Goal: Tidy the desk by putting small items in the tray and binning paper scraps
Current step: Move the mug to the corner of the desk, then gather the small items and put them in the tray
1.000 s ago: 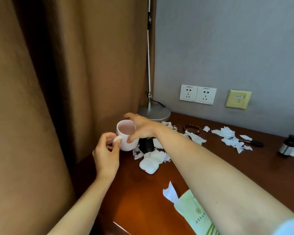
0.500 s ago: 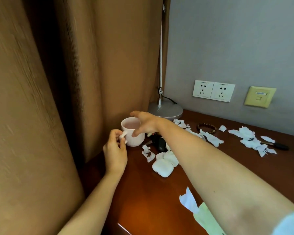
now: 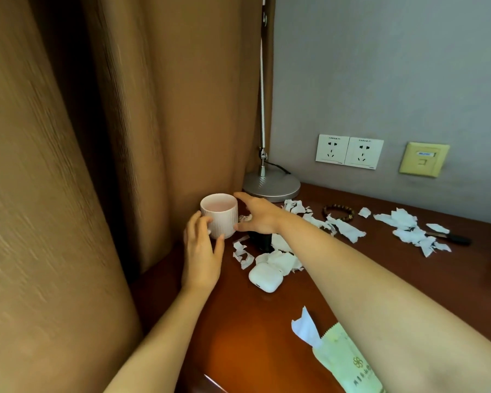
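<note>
Illumination: soft, even, moderately bright. Glossy table [image 3: 238, 336] shows a dull sheen. Curtain [image 3: 54, 194] folds hold deep shadow. Wide-angle bending at edges; slight overall softness.

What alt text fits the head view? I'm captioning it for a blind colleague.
Two bare hands, left hand and right hand, cup a pale pink mug at a wooden desk's corner beside a tan curtain. Torn paper scraps, a white earbud case and a bead bracelet lie scattered.

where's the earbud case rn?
Head view, centre: the glossy white rounded earbud case lies on the brown wooden desk, touching white paper scraps behind it.
</note>
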### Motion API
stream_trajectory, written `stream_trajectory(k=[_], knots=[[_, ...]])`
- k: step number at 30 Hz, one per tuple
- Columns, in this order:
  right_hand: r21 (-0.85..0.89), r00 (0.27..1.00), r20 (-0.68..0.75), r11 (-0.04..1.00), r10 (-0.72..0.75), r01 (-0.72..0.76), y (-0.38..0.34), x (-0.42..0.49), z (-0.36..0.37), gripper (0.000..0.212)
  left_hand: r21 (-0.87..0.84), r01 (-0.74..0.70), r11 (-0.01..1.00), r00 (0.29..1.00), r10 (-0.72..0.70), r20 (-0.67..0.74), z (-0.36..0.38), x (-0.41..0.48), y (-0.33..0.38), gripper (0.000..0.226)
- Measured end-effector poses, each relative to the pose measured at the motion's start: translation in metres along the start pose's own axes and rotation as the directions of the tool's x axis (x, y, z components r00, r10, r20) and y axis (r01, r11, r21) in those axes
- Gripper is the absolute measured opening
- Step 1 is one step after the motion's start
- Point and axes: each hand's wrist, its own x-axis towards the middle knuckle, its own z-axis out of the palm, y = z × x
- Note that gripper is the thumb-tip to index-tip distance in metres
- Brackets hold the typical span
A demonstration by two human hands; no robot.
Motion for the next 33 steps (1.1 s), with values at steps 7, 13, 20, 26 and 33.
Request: stream_trajectory(k=[7,13,20,26,33], knots=[[-0.035,0.998,0.028,0.998,0.059,-0.058,0.021,-0.063,-0.009,0.072,0.103,-0.105,0.989,0.984,0.088,0.157,-0.009,-0.033,0.023,0.035],[-0.051,0.990,0.042,0.990,0.132,-0.130,0.030,-0.133,-0.020,0.059,0.119,-0.156,0.981,0.934,0.107,0.340,-0.016,-0.069,0.046,0.042],[-0.075,0.971,0.135,0.979,0.197,-0.188,0.043,-0.208,-0.016,0.050,0.151,-0.212,0.966,0.875,0.118,0.470,-0.015,-0.103,0.063,0.042],[-0.134,0.973,0.097,0.971,0.211,-0.197,0.037,-0.248,0.001,0.060,0.215,-0.267,0.940,0.837,0.116,0.535,-0.011,-0.117,0.071,0.047],[-0.250,0.939,0.113,0.923,0.326,-0.291,0.027,-0.265,0.007,0.090,0.231,-0.258,0.938,0.846,0.104,0.523,-0.012,-0.120,0.075,0.047]])
